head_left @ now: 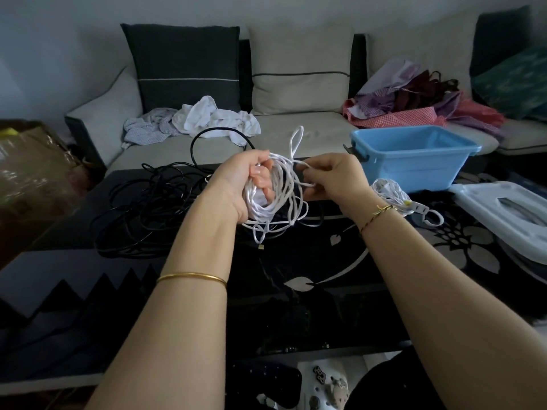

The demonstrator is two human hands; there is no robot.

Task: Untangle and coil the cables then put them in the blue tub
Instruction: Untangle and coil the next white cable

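Several black cables point(142, 208) lie in a loose tangle on the left of the bench point(296, 309), with one loop arching up toward the sofa point(296, 125) on the far side. Right of them, the left hand point(245, 184) is raised above the bench, its fingers curled through a bundle of white cable point(281, 196) and gripping it. Loose loops hang below the hand and one stands up above it. The right hand point(334, 179), just beside, pinches a strand of that same white cable between thumb and fingers. Further right, a second white cable point(390, 192) lies bundled on the bench, near the blue tub point(414, 164), which stands on the far right part of the bench. A white plastic lid point(503, 208) lies rightmost.
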